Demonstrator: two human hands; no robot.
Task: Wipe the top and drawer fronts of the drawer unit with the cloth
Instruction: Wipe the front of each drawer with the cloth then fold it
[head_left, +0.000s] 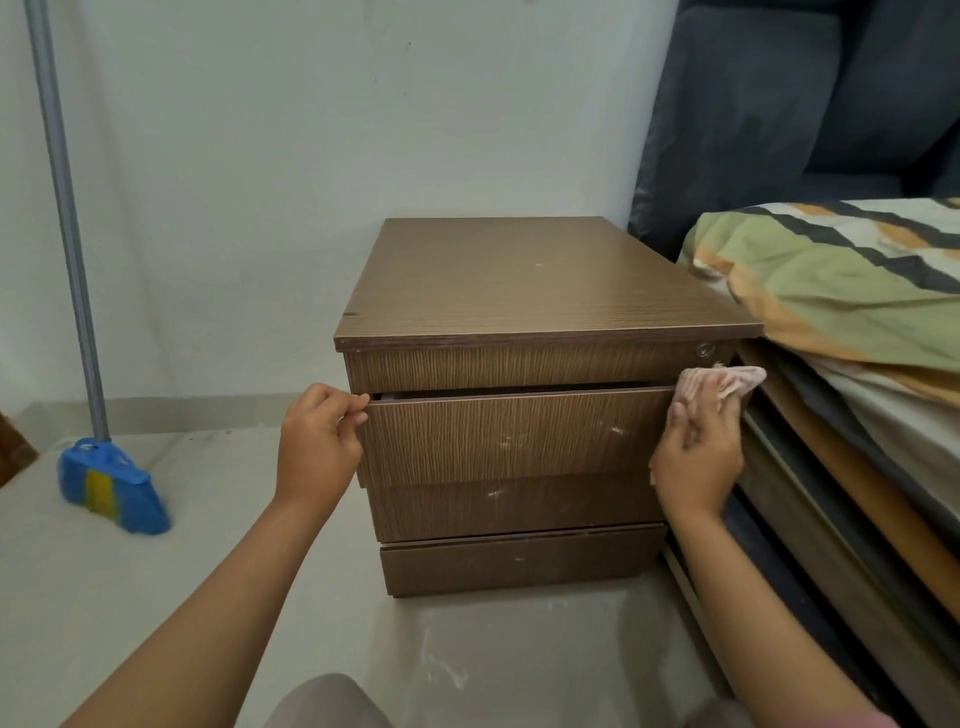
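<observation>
The pink cloth (719, 384) is gripped by the right hand (696, 457) at the second drawer front's (514, 436) right end; its length runs leftward, where its left edge is pinched by the left hand (317, 441).

- This is looking like a bedroom in a home.
- A bed (852, 415) is sitting along the right side, with a patterned pillow (831, 280) in green, orange and black lying on it.
- A brown wooden drawer unit (519, 291) is standing just beside the bed, like a bedside cabinet.
- A blue and yellow broom (111, 486) is leaning against the plain pale wall (260, 156), resting on a bare floor (156, 597).
</observation>
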